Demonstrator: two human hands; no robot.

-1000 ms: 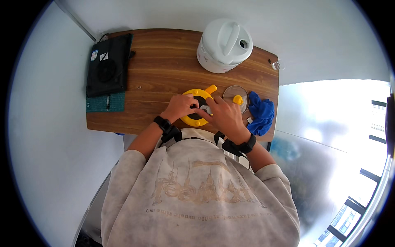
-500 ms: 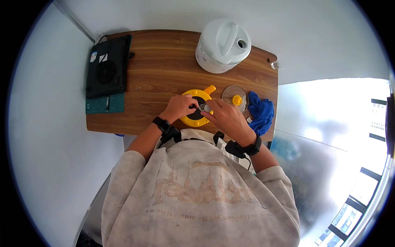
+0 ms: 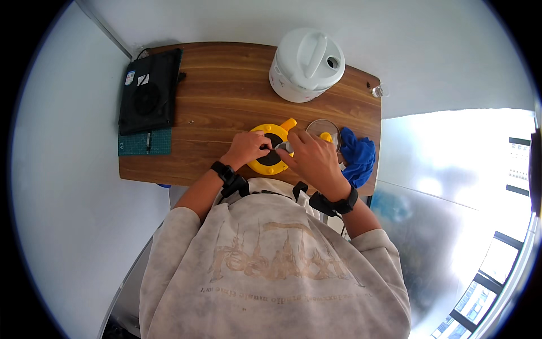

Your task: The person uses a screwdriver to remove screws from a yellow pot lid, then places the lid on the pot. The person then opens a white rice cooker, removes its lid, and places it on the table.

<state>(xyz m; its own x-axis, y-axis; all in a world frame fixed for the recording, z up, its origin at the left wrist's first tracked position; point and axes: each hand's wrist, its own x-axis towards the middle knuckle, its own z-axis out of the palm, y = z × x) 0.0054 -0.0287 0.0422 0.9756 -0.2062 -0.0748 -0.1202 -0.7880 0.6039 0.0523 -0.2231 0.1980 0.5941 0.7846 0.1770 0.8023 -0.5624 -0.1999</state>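
Observation:
A round yellow appliance (image 3: 269, 170) with a dark middle and a stubby handle lies on the table before me, small bumps on its rim. Over its left side my left hand (image 3: 247, 148) is closed in a pinch on a thin dark piece too small to name. My right hand (image 3: 314, 157) is closed round a small whitish object (image 3: 285, 147) above the dark middle, close to the left fingertips; its kind cannot be made out. Just beyond the right hand lies a glass lid (image 3: 323, 122) with a yellow knob (image 3: 326, 137), partly covered by that hand.
A blue cloth (image 3: 358, 157) is bunched at the right edge of the wooden table (image 3: 220, 90). A large white lidded container (image 3: 299, 85) stands at the back. On the left, a black flat appliance (image 3: 148, 93) rests partly over a green cutting mat (image 3: 160, 142). A small clear glass (image 3: 381, 90) sits at the far right corner.
My right hand has turned slightly, its knuckles now farther up and covering more of the lid's knob. The whitish object has tilted with it. My left hand stays nearly still.

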